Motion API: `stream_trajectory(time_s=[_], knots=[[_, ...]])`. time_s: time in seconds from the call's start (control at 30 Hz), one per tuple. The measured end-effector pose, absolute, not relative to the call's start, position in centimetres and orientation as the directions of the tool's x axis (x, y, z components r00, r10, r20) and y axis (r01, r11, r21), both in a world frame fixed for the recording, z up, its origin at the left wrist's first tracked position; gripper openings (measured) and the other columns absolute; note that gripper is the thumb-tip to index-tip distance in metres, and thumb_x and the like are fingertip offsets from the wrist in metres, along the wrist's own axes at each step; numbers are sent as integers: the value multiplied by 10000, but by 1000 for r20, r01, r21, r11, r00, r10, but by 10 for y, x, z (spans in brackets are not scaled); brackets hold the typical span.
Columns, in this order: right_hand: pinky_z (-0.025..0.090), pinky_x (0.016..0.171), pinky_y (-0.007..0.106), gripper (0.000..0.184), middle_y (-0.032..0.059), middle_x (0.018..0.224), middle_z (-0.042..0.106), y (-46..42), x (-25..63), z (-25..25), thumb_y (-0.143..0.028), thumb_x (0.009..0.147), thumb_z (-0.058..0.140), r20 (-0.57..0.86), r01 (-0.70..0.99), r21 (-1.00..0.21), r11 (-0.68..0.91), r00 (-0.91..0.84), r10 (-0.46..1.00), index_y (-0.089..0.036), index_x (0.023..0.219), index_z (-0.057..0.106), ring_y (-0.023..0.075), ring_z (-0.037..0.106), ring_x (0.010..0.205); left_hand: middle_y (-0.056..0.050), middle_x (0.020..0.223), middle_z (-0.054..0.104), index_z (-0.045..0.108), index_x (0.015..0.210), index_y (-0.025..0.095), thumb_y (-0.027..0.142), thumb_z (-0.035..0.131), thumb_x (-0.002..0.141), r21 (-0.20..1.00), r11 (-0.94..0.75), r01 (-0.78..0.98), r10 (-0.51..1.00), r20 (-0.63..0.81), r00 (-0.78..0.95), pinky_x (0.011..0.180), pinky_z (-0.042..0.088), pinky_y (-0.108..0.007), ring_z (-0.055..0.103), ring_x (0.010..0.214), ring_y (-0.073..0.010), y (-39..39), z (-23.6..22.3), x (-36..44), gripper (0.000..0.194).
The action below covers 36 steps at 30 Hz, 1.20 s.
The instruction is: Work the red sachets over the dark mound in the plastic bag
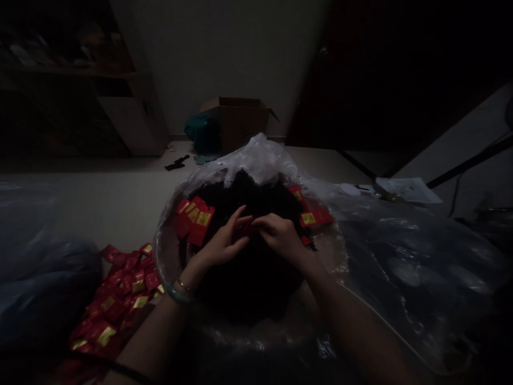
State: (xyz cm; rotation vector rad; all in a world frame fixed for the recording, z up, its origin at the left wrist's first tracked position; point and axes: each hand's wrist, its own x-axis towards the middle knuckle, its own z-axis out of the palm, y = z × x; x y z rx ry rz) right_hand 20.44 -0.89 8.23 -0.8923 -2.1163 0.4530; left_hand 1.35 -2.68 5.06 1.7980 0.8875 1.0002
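Note:
Both hands meet over a heap of dark, loose shredded material (242, 184), perhaps tea leaves, in a wide round container lined with clear plastic (160, 251). My left hand (224, 240), with a bangle at its wrist, curls around a small red packet (242, 226), mostly shadowed. Against the packet's upper edge my right hand (280, 235) has its fingers pinched together; what they hold is too dark to make out. Several red and gold packets (196, 219) lie on the heap's left side. Other red packets (317, 217) rest at its right edge.
A pile of red packets (120, 294) lies at the lower left beside a dark plastic bag (44, 283). Clear plastic sheeting (404, 267) spreads to the right. Behind the container stand an open cardboard box (244, 125) and a teal bag (202, 132). The room is dim.

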Motion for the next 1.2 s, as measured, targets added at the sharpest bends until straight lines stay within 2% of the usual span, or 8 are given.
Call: stream_trajectory(time_s=[0.07,0.2,0.27,0.43,0.67,0.9,1.07,1.2], knots=[[519,702,272,203,28,824,717,-9,203,79,-79,795,550,548,458,-573,680,-402,733,-221,835,689,158,654,743,-132,1341,529,251,1442,209,215,672,746,866,-407,289,873,275,403,1008,433,-396,537,1198,-249,-27,49,17,814],[527,712,276,167,18,833,727,-10,204,82,-118,797,570,572,443,-599,667,-346,743,-226,838,691,162,669,737,-95,1151,652,490,1254,182,176,533,830,798,-414,438,899,281,337,880,502,-345,642,1006,-217,-25,46,22,426],[526,715,275,150,21,829,725,-10,207,88,-136,803,571,577,427,-628,651,-305,757,-223,833,690,165,670,751,-89,1111,667,520,1200,174,183,510,845,800,-416,432,895,278,348,850,508,-329,647,979,-214,-24,47,22,356],[512,678,251,137,28,830,699,-15,210,101,-159,822,562,525,362,-693,623,-337,781,-207,860,685,146,653,744,-95,1131,643,488,1220,160,177,519,824,855,-414,312,871,272,408,887,487,-334,617,1009,-210,-25,49,21,397],[506,719,280,195,35,871,668,-19,209,108,-149,837,529,466,385,-680,624,-429,773,-218,971,652,154,632,796,-80,1164,619,497,1218,185,146,548,772,899,-398,183,845,282,455,942,449,-358,582,1058,-217,-27,50,22,451],[463,871,426,313,91,1005,651,-15,212,98,-144,759,651,348,595,-452,664,-568,746,-216,1063,639,237,593,949,-70,1001,670,597,1085,142,252,561,804,918,-317,237,891,202,406,799,481,-295,619,898,-199,-26,54,21,303],[501,798,334,416,62,1005,674,-10,210,87,-90,780,588,357,482,-580,656,-574,737,-216,1174,550,188,639,874,-29,829,702,701,926,136,356,537,823,921,-251,300,943,162,292,682,459,-253,605,755,-178,-23,51,20,294],[515,744,288,460,20,893,659,-8,207,87,-176,767,632,488,374,-695,614,-382,785,-223,1214,536,151,632,777,-13,776,699,726,936,134,413,534,814,962,-184,204,968,141,209,616,445,-238,582,685,-160,-24,51,22,360]])
